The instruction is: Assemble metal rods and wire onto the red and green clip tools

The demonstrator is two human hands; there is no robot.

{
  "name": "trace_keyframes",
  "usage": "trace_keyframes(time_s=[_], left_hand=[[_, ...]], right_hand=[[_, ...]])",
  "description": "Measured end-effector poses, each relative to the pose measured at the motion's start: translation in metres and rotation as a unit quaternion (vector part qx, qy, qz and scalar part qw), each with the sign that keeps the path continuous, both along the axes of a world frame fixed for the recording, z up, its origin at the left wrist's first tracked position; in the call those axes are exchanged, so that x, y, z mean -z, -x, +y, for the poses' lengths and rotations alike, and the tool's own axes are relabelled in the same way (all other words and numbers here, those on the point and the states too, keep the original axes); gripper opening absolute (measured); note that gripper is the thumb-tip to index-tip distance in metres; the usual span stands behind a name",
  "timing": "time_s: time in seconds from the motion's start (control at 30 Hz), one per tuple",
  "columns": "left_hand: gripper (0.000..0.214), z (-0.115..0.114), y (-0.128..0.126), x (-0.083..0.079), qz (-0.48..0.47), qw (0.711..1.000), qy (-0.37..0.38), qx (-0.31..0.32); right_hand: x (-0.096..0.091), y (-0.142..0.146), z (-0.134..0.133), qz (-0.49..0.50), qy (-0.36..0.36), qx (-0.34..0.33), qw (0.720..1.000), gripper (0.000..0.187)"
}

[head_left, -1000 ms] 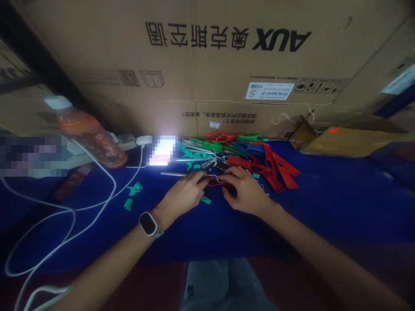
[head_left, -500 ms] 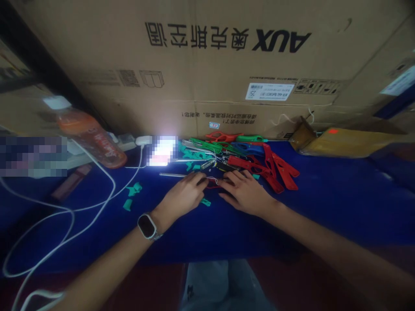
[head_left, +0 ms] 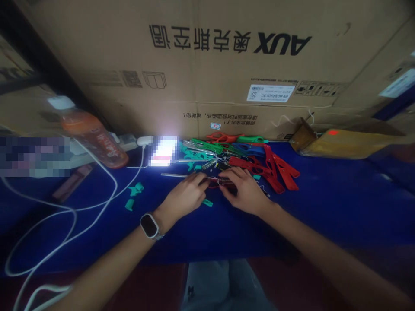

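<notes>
A long-nosed lighter with a red body (head_left: 213, 186) lies between my hands, only partly visible. My left hand (head_left: 188, 192) is closed around its front part, and its thin metal tube (head_left: 173, 175) sticks out to the left. White wires (head_left: 214, 178) loop across the gap between my fingers. My right hand (head_left: 244, 190) is curled over the other end, its fingertips pinching a dark, narrow part (head_left: 223, 180) at the wires. The fingers hide most of that part. A small green plastic piece (head_left: 207, 202) lies just below my left fingers.
Behind my hands is a heap of lighters, with red handles (head_left: 259, 168), green ones (head_left: 212, 146) and teal trigger pieces (head_left: 194, 154). More teal pieces (head_left: 136, 188) lie left. A bottle (head_left: 94, 134), white cable (head_left: 112, 190), lit phone (head_left: 164, 151) and yellow packet (head_left: 350, 142) stand around.
My right thumb and fingers have shifted slightly, and more of the dark part now shows between them. A thin white wire appears right of my right hand. My left hand keeps its grip.
</notes>
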State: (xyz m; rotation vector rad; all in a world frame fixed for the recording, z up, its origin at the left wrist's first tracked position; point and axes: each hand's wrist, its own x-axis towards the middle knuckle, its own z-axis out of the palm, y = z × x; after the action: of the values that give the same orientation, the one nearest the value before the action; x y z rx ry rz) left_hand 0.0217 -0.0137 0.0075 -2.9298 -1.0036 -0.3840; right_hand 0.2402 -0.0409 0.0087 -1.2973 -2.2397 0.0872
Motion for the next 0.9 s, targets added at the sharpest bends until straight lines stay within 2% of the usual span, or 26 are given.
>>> trace_keyframes(time_s=[0.4,0.67,0.9], left_hand=[[0.032,-0.001,0.0,0.002,-0.009,1.0,-0.021,-0.003],[0.031,0.001,0.002,0.004,-0.041,0.999,-0.017,-0.005],[0.016,0.0,0.004,-0.005,-0.084,0.991,0.078,-0.066]], right_hand=[[0.01,-0.022,-0.017,-0.022,-0.006,0.025,0.999,0.028],[0.011,-0.02,-0.023,-0.077,-0.034,0.016,0.996,0.027],[0.01,-0.016,-0.027,-0.138,-0.053,0.023,0.989,0.03]])
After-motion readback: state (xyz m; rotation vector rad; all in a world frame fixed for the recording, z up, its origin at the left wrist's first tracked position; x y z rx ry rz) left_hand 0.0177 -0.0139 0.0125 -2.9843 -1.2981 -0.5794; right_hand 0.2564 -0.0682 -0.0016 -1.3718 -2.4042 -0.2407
